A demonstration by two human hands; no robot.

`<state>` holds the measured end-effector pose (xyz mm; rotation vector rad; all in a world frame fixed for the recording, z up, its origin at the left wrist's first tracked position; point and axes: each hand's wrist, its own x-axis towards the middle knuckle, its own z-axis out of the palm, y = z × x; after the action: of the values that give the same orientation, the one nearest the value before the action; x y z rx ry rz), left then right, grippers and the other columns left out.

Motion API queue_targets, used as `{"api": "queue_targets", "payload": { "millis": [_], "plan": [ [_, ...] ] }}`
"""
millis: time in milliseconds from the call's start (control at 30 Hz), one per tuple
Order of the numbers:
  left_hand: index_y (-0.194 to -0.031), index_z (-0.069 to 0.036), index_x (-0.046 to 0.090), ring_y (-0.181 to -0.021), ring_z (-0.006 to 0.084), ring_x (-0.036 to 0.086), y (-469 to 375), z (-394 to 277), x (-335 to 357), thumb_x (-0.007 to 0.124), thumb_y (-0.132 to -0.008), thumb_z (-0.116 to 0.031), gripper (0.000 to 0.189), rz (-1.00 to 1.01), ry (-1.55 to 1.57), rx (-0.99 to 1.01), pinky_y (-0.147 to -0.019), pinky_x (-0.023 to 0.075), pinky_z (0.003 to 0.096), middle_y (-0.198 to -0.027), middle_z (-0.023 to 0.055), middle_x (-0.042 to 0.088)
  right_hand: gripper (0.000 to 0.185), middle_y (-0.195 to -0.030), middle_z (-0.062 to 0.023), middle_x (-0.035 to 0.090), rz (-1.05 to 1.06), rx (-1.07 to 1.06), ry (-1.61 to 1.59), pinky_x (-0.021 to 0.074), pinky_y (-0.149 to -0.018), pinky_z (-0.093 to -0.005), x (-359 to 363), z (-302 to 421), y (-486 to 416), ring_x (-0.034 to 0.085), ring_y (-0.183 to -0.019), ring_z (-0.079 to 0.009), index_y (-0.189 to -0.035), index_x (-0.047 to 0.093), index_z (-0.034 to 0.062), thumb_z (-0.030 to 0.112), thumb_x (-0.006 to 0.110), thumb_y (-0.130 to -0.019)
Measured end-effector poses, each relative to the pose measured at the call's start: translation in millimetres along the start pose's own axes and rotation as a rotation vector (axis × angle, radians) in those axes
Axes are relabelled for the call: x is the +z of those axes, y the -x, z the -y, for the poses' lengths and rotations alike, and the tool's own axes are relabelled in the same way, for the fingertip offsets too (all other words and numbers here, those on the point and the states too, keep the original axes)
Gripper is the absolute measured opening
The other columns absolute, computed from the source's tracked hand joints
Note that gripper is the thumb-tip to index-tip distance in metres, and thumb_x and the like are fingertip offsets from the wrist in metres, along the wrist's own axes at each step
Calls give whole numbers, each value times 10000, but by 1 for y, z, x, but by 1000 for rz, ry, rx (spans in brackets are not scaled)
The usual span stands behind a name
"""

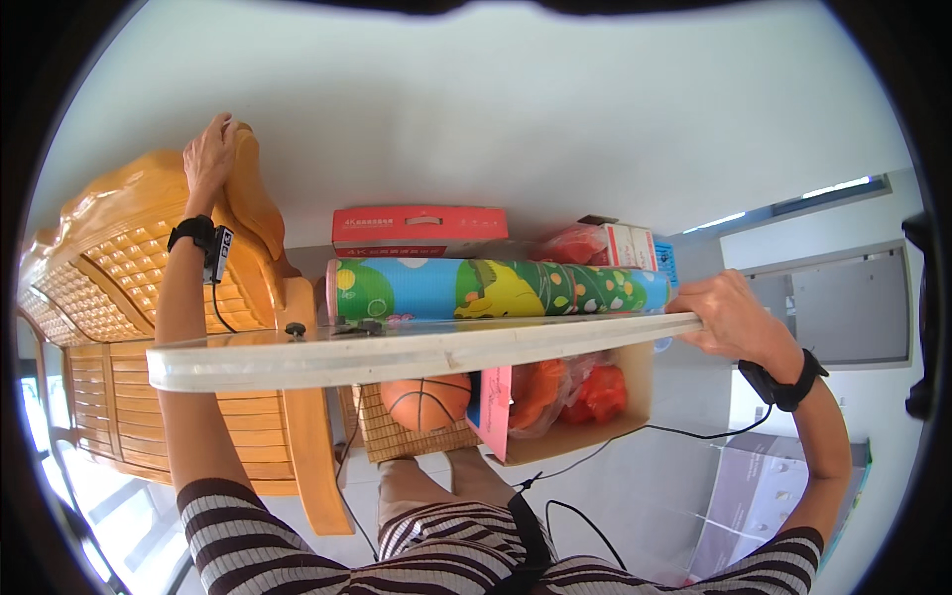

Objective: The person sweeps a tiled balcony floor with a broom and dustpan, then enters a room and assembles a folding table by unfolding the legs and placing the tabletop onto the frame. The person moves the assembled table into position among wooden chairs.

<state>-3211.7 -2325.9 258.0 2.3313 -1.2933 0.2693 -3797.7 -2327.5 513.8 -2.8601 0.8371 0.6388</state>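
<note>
My right hand [718,312] grips the right end of a flat panel with a pale, rounded edge [416,357]. Seen nearly edge-on, this panel spans the view in front of me, its left end crossing my left forearm. Black knob-like fittings [296,330] sit on its far face. Against the wall, my left hand [210,155] touches the top corner of a carved wooden bench's backrest [253,193]; its fingertips are partly hidden. Just beyond the panel lies a rolled play mat [416,286] with a colourful print, its right end close to my right hand.
Behind the mat stands a red carton [420,227]. Below the panel are a basketball [425,403], a woven mat-like surface [401,442] and an open cardboard box [550,446] holding red bags. The bench's armrest [320,476] juts toward me. A black cable [699,433] trails from my right wrist.
</note>
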Motion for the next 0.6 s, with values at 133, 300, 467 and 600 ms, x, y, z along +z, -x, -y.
{"api": "queue_targets", "payload": {
  "millis": [133, 300, 467, 600],
  "plan": [
    [-1273, -123, 456, -1080, 313, 538, -16, 3, 3, 410, -909, -433, 480, 216, -71, -35, -938, 380, 382, -1133, 126, 604, 169, -692, -105, 613, -44, 39, -15, 456, -584, -384, 17, 0, 16, 593, -649, -301, -745, 645, 24, 122, 667, -609],
    [-1394, -59, 267, -1241, 232, 377, 9, 21, -27, 406, -894, -560, 721, 254, 863, -96, -1015, 287, 328, -1410, 101, 318, 216, -705, -121, 620, -84, 45, -55, 464, -592, -371, 27, -6, 15, 593, -645, -308, -756, 647, -11, 115, 693, -587],
    [-1420, -80, 223, -1303, 235, 310, 169, 31, -88, 333, -888, -611, 760, 444, 1435, 323, -1071, 232, 383, -1449, 87, 258, 233, -731, -128, 620, -39, 84, -59, 451, -632, -373, 27, -6, 14, 586, -678, -311, -779, 646, -16, 138, 703, -613],
    [-1275, 15, 410, -1181, 216, 405, 277, 2, -93, 590, -715, -665, 899, 444, 955, -4, -999, 312, 363, -1258, 142, 447, 285, -845, -119, 613, -29, 130, 7, 407, -774, -393, 38, -13, 22, 555, -837, -299, -872, 640, 6, 179, 704, -654]
  ]
}}
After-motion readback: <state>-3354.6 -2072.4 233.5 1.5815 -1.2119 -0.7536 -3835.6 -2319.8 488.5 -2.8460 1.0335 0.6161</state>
